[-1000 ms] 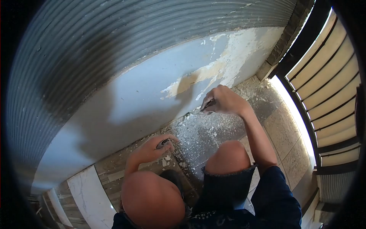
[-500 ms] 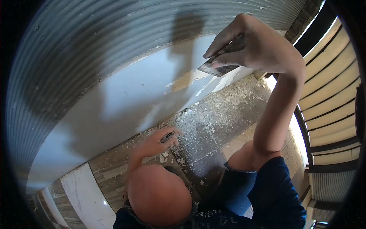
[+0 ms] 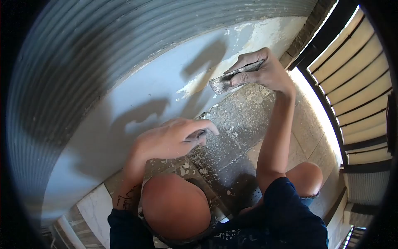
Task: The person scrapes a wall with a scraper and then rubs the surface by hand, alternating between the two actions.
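My right hand (image 3: 265, 72) grips a flat metal scraper (image 3: 222, 84) between thumb and fingers, its face smeared with pale plaster. The blade points left, close to the lower wall, where the paint (image 3: 192, 88) has peeled away in patches. Lower and to the left, my left hand (image 3: 170, 139) is held in front of the wall with its fingers loosely bent and the index finger reaching out. A dark, dusty hollow shows between thumb and fingers, with no object visible in it.
Ribbed grey cladding (image 3: 137, 41) covers the upper wall. Plaster flakes and dust (image 3: 232, 124) litter the tiled floor (image 3: 302, 112) along its base. A barred gate (image 3: 352, 79) with cream panels stands on the right. My bent knees (image 3: 176, 209) are below my hands.
My right hand has come down and slightly left with the scraper. My left hand has risen and moved right. My view has shifted, showing more bare wall near the gate.
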{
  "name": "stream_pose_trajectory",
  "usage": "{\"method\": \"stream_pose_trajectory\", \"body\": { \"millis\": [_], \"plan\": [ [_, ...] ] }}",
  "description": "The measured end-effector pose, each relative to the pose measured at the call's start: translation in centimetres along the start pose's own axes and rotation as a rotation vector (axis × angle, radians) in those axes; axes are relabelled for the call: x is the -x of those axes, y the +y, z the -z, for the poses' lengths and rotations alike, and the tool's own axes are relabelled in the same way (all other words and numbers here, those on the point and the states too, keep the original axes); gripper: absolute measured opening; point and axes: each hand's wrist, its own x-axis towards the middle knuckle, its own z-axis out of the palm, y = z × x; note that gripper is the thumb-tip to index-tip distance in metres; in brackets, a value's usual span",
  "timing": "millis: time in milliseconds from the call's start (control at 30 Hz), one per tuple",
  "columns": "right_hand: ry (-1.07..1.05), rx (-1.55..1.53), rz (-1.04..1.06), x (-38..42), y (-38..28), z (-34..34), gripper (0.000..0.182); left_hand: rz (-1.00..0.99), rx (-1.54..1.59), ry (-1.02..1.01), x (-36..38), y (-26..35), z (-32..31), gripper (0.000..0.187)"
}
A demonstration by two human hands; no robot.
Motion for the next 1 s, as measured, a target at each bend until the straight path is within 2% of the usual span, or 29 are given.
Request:
{"method": "stream_pose_trajectory", "body": {
  "millis": [67,133,167,233,267,300,367,400,433,500,600,633,700,733,833,900,1000],
  "plan": [
    [0.112,-0.050,-0.019,1.0,2.8,-0.7,0.018,0.093,-0.168,-0.172,-0.9,3.2,0.9,0.037],
    [0.262,-0.126,-0.117,2.0,5.0,-1.9,0.017,0.071,-0.281,-0.219,-1.2,4.1,0.1,0.040],
    [0.270,-0.144,-0.115,2.4,6.4,-2.4,0.017,0.037,-0.375,-0.249,-1.3,4.5,-0.5,0.043],
    [0.378,-0.172,-0.178,3.1,9.5,-3.6,0.018,0.094,-0.390,-0.302,-1.2,6.0,-1.2,0.046],
    [0.360,-0.030,-0.233,3.5,10.7,-3.9,0.015,0.083,-0.417,-0.326,-1.2,6.2,-1.7,0.045],
    [0.357,-0.045,-0.233,3.5,11.1,-4.3,0.015,0.067,-0.441,-0.351,-1.2,6.5,-2.2,0.045],
    [0.337,0.230,-0.342,3.5,12.0,-5.1,0.016,0.136,-0.504,-0.429,-1.2,7.5,-2.6,0.042],
    [0.370,0.305,-0.232,3.4,11.9,-5.4,0.015,0.114,-0.563,-0.376,-0.8,7.6,-3.2,0.042],
    [0.366,0.287,-0.234,3.4,11.8,-5.5,0.015,0.092,-0.624,-0.320,-0.5,7.7,-3.6,0.042],
    [0.425,0.422,-0.111,3.7,11.0,-5.3,0.014,0.110,-0.591,-0.328,-0.2,7.8,-3.3,0.042],
    [0.491,0.546,-0.081,2.9,10.6,-6.5,0.009,0.141,-0.567,-0.326,-0.7,7.8,-3.2,0.042],
    [0.496,0.539,-0.080,2.2,11.6,-7.4,0.009,0.166,-0.560,-0.321,-0.9,7.7,-3.2,0.042],
    [0.385,0.708,0.065,0.8,13.6,-9.1,0.008,0.147,-0.579,-0.268,-2.0,7.7,-3.8,0.042],
    [0.442,0.652,0.085,1.0,13.6,-9.2,0.007,0.125,-0.601,-0.214,-2.4,7.6,-3.7,0.042],
    [0.521,0.539,-0.012,1.8,11.8,-7.2,0.006,0.182,-0.554,-0.199,-2.4,6.6,-3.5,0.043],
    [0.526,0.594,-0.057,1.0,11.5,-7.6,0.005,0.217,-0.541,-0.191,-2.1,6.0,-3.3,0.043],
    [0.416,0.683,-0.045,0.7,12.2,-8.1,0.005,0.197,-0.552,-0.135,-2.0,5.2,-3.4,0.044]
  ]
}}
